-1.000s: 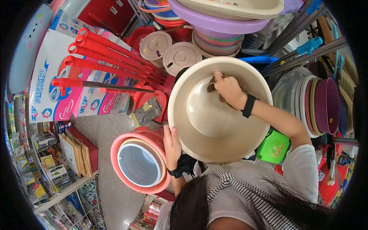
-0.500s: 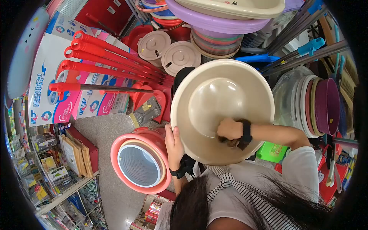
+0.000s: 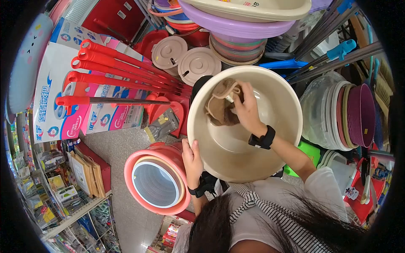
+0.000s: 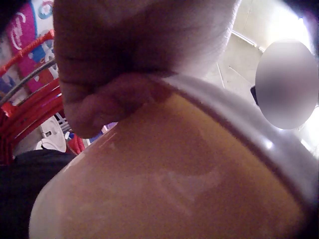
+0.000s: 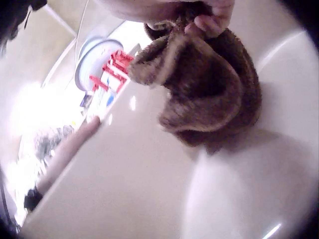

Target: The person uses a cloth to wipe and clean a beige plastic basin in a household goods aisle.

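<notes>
A large beige basin (image 3: 253, 164) is tilted against the person's lap, its inside facing up. The left hand (image 3: 193, 163) holds its rim at the left side; in the left wrist view that hand (image 4: 134, 55) lies against the basin's wall (image 4: 149, 184). Inside the basin, the right hand (image 3: 248, 109) grips a bunched brown cloth (image 3: 221, 105) near the upper left wall. From the right wrist view, fingers (image 5: 207, 25) pinch the top of the cloth (image 5: 209, 94), whose folds hang over the basin's pale inner surface (image 5: 129, 184).
Left of the basin stand nested tubs with a pink rim (image 3: 131, 185). Red mop handles (image 3: 126, 69) slant in at the upper left beside printed boxes (image 3: 46, 99). Stacked basins (image 3: 253, 29) are behind, more tubs (image 3: 356, 116) at the right. Shelves of packaged goods (image 3: 55, 185) line the lower left.
The right hand has moved with the cloth from the basin's lower right to its upper left, and more of the cloth shows. The left hand stays at the rim.
</notes>
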The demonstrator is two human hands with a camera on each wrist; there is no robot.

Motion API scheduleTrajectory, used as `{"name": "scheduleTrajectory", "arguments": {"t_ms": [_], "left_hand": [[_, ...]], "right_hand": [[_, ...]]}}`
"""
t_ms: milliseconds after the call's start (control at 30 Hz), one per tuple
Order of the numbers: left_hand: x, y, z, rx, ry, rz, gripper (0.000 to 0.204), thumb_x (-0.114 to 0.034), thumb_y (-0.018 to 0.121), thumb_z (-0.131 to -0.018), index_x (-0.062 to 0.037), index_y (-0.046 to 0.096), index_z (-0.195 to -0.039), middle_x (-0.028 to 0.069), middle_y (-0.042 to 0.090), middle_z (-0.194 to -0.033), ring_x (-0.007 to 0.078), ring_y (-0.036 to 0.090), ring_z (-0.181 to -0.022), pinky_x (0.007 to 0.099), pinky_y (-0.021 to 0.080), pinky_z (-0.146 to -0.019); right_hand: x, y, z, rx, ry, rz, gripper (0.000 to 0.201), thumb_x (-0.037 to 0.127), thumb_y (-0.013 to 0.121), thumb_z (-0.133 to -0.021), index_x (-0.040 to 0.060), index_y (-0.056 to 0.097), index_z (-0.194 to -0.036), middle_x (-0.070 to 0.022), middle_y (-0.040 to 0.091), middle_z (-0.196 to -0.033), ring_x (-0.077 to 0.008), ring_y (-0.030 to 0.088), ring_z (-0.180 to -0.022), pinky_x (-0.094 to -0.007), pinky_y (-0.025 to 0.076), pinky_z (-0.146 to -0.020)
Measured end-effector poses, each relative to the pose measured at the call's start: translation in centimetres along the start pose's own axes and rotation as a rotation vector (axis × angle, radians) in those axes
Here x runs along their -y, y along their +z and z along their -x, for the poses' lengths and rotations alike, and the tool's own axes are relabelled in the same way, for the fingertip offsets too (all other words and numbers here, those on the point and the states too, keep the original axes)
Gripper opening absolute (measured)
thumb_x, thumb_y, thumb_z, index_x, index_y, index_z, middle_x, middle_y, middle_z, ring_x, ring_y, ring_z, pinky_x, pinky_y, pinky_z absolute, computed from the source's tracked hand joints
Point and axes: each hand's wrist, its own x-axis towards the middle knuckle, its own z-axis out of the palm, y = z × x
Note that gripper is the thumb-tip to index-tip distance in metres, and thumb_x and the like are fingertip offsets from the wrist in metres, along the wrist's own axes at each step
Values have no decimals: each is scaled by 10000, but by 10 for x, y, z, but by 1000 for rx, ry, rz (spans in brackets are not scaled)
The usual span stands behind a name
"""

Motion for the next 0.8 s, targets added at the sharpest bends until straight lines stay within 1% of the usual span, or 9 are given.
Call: {"name": "scheduleTrajectory", "arguments": {"t_ms": [67, 167, 200, 267, 367, 467, 567, 733, 800], "left_hand": [[2, 0, -1, 15, 11, -2, 196, -185, 460, -1040, 8, 448, -1010, 204, 613, -813, 229, 599, -716, 346, 477, -669], [1, 1, -4, 31, 23, 4, 201, -188, 461, -1040, 10, 446, -1006, 208, 611, -808, 237, 600, -712, 346, 477, -668], [0, 2, -5, 25, 21, 10, 207, -190, 462, -1039, 12, 445, -1000, 208, 606, -798, 237, 595, -702, 346, 477, -664], [-3, 1, -7, 30, 13, -7, 209, -193, 462, -1040, 12, 450, -1004, 202, 607, -808, 232, 590, -713, 341, 476, -674], [-1, -2, -2, 25, -4, -8, 214, -201, 462, -1042, 11, 460, -1014, 182, 603, -835, 214, 576, -745, 327, 470, -700], [9, -2, 6, 5, -40, 62, 224, -212, 460, -1045, 12, 471, -1036, 144, 584, -882, 186, 555, -802, 309, 459, -751], [10, 0, 10, 21, -72, 145, 231, -213, 460, -1044, 18, 455, -1025, 151, 579, -864, 192, 558, -787, 323, 460, -733], [0, 2, 2, 19, 9, 3, 224, -208, 468, -1039, 14, 450, -1016, 175, 590, -837, 217, 576, -753, 342, 466, -707], [-1, 0, 1, 22, 22, -44, 222, -207, 474, -1036, 13, 451, -1015, 182, 594, -832, 227, 582, -745, 348, 469, -702]], "right_hand": [[4, -2, 0, -57, 299, -317, 340, 54, 572, -921, 12, 492, -1249, -139, 557, -1010, -213, 596, -759, -349, 503, -645], [17, 1, 5, 15, 436, -387, 271, 75, 604, -920, 9, 504, -1163, -115, 534, -1003, -134, 567, -799, -326, 499, -640], [14, 9, 13, 74, 366, -355, 247, 94, 650, -885, 23, 513, -1077, -118, 536, -1046, -175, 587, -805, -331, 503, -645], [8, 24, 20, 184, -239, -132, 238, 71, 643, -871, 39, 534, -1081, -105, 548, -1146, -224, 622, -895, -317, 547, -685], [24, 16, 24, 525, -156, -13, 278, 67, 675, -811, 42, 546, -1056, -146, 540, -1157, -331, 597, -994, -384, 527, -805], [-8, 4, -7, 114, -190, -14, 267, 55, 636, -808, 39, 546, -1058, -134, 543, -1083, -360, 623, -911, -424, 530, -742], [-9, -22, -23, 5, -86, 85, 294, 37, 641, -796, 46, 556, -1077, -131, 547, -1089, -362, 631, -863, -424, 538, -731], [2, 3, -8, -61, -124, 172, 316, 39, 643, -799, 86, 605, -1109, -111, 555, -1087, -319, 644, -840, -394, 539, -701], [8, 12, 1, 157, -282, 258, 325, 60, 629, -810, 125, 632, -1128, -85, 564, -1101, -281, 645, -786, -375, 536, -674]]}}
